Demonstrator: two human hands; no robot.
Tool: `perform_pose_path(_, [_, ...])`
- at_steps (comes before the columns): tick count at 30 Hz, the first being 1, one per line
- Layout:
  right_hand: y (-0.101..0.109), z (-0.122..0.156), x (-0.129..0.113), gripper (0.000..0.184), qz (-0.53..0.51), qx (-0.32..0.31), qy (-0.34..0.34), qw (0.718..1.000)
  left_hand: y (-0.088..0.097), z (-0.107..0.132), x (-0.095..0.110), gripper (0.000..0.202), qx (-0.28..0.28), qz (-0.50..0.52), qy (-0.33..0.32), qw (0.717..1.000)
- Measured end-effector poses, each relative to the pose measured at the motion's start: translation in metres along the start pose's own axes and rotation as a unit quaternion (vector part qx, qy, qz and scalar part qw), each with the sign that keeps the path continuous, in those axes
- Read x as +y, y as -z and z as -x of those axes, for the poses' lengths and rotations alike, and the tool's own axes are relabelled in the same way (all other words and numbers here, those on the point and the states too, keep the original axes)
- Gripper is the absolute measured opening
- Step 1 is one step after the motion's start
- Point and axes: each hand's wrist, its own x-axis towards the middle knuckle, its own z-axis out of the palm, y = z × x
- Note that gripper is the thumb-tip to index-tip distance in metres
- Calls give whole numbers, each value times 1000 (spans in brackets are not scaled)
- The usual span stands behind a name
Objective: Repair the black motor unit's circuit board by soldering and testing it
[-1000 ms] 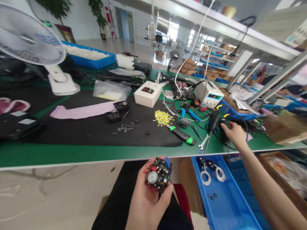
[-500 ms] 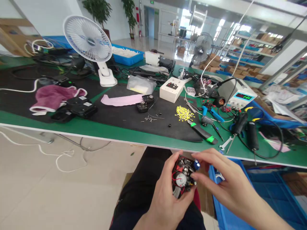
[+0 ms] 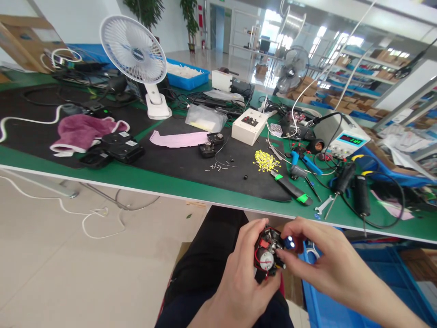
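A small black electronic assembly point(image 3: 264, 249) with a silvery round motor, red wires and packed parts is held over my lap, below the table edge. My left hand point(image 3: 239, 269) wraps around its left side and underside, closed on it. At its right edge sits a shiny blue cylindrical part point(image 3: 289, 242), which looks like a capacitor. My right hand point(image 3: 317, 255) grips there, with the thumb against the assembly's edge and the index finger curled behind the blue part. The fingertips' exact contact is partly hidden.
On the green table point(image 3: 164, 187) lie yellow-headed small parts point(image 3: 266, 161), a utility knife point(image 3: 292, 187), a wrench point(image 3: 324, 205), two black electric screwdrivers point(image 3: 361, 196) and a power supply point(image 3: 344, 136). A white fan point(image 3: 136, 54) stands behind. Blue bins point(image 3: 392, 278) sit below right.
Both hands and the assembly have shifted slightly right in view. The assembly has turned a little, and the blue part sits farther out from it, with my right index finger more curled around it.
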Motion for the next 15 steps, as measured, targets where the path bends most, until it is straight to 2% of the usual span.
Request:
perform_pose_path(9, [6, 2, 2, 14, -43, -44, -45, 997, 7, 0, 1, 88, -28, 11, 1, 1000])
perform_pose_path(13, [6, -2, 2, 5, -57, -64, -72, 994, 6, -2, -1, 89, -26, 3, -6, 1000])
perform_pose_path(15, [4, -3, 3, 6, -62, -71, -76, 993, 6, -3, -1, 89, -29, -7, -7, 1000])
